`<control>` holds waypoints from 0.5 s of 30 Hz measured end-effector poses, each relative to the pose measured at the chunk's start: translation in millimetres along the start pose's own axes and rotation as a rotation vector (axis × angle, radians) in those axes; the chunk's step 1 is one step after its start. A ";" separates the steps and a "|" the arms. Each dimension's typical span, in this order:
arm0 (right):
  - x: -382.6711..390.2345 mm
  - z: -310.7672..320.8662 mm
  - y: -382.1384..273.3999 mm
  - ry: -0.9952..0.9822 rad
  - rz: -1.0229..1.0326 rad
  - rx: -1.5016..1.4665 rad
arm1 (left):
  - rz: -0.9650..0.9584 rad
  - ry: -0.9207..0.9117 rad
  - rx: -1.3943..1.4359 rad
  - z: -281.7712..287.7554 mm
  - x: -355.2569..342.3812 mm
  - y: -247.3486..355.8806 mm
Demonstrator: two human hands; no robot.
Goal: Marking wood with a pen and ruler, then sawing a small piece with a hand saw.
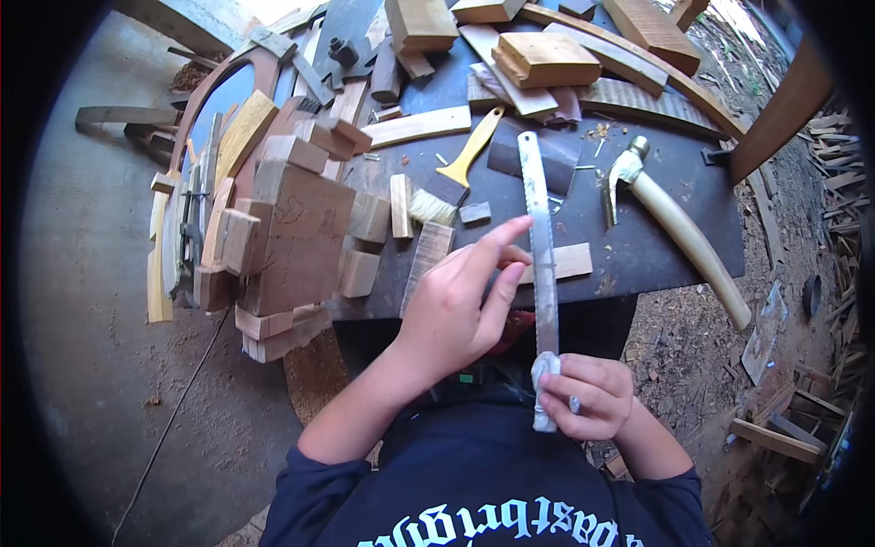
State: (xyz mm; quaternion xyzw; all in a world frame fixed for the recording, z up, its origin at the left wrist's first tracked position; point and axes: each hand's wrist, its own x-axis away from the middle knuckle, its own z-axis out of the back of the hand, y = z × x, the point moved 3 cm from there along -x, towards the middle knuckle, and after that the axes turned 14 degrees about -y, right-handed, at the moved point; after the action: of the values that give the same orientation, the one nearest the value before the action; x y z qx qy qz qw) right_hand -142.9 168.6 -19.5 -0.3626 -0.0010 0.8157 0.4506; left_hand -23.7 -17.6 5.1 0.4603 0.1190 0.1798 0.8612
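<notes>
My right hand (588,397) is closed round the wrapped whitish end of a hacksaw blade (541,246), held nearly upright in front of my chest. The long, narrow metal strip has a small hole at its top. My left hand (465,301) is beside it on the left, index finger stretched out and its tip at the blade's edge. Whether that tip presses on the metal I cannot tell. The thumb is apart from the index finger, and the other fingers are partly curled with nothing visible in them. Behind the blade a small wood strip (567,263) lies on the dark table.
On the dark table (674,205) are a yellow-handled brush (465,155), a claw hammer (684,219) overhanging the right edge, and wood blocks (547,59). A blocky wooden assembly (301,228) stands at left. Wood scraps (775,438) litter the ground at right.
</notes>
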 end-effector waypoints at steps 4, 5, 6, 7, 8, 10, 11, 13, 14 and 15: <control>1.9 3.1 -1.6 0.024 0.001 -0.015 | 0.153 0.121 0.612 -5.8 -4.5 -5.8; 0.6 7.3 -0.3 0.024 0.010 -0.004 | 0.200 0.157 0.823 -9.2 -7.9 -2.0; -0.3 7.7 1.0 0.024 0.011 0.004 | 0.192 0.155 0.824 -9.7 -8.1 0.2; -1.6 7.6 3.0 0.027 0.030 -0.009 | 0.245 0.121 0.910 -12.3 -8.0 -0.4; -3.6 8.5 5.5 0.028 0.049 -0.023 | 0.298 0.089 0.996 -14.4 -8.5 -2.0; -13.0 12.8 15.4 0.003 0.039 -0.001 | 0.304 0.039 1.096 -16.8 -6.4 -21.9; -17.5 15.2 22.6 -0.019 0.017 0.027 | 0.312 -0.026 1.196 -18.2 -4.8 -29.7; -25.9 17.7 47.4 0.034 -0.127 0.064 | 0.228 0.034 1.095 -16.5 -5.5 -32.4; -28.0 18.7 59.8 0.053 -0.258 0.076 | 0.207 0.041 1.070 -17.4 -7.0 -35.9; -38.0 20.0 73.2 0.063 -0.374 0.073 | 0.187 0.057 1.047 -19.7 -7.7 -41.8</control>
State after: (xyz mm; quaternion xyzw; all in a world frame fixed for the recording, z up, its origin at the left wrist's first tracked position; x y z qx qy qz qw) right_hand -196.0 103.7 -6.3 -0.3652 -0.0248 0.7054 0.6070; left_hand -29.6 -27.5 -40.3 0.8322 0.1746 0.1849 0.4927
